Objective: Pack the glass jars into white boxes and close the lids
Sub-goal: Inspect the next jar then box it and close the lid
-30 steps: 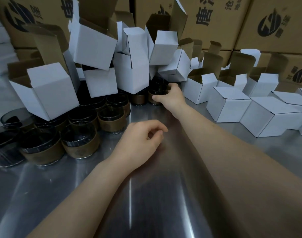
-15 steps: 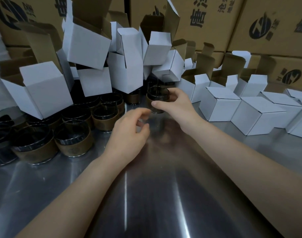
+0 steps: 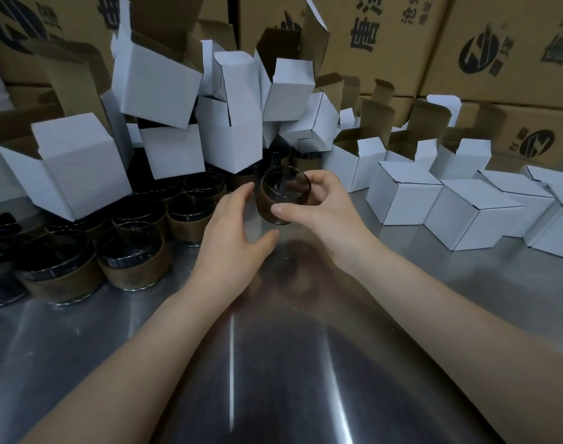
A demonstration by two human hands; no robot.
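Note:
My right hand (image 3: 325, 216) grips a dark glass jar (image 3: 281, 195) with a brown band, held tilted above the steel table, its mouth turned toward me. My left hand (image 3: 232, 238) is just left of the jar with fingers spread and relaxed, fingertips close to its side; I cannot tell whether they touch. Several more banded jars (image 3: 132, 261) stand on the table at the left. Open white boxes (image 3: 81, 165) are piled behind them. Closed white boxes (image 3: 402, 200) sit in a row at the right.
Large brown shipping cartons (image 3: 385, 43) with black print wall off the back. The steel table (image 3: 273, 363) stretches toward me between my forearms. Open-lidded white boxes (image 3: 357, 161) stand behind the closed row.
My right hand took a jar from under the box pile and lifted it toward me, tilting it. My left hand moved forward and up beside it.

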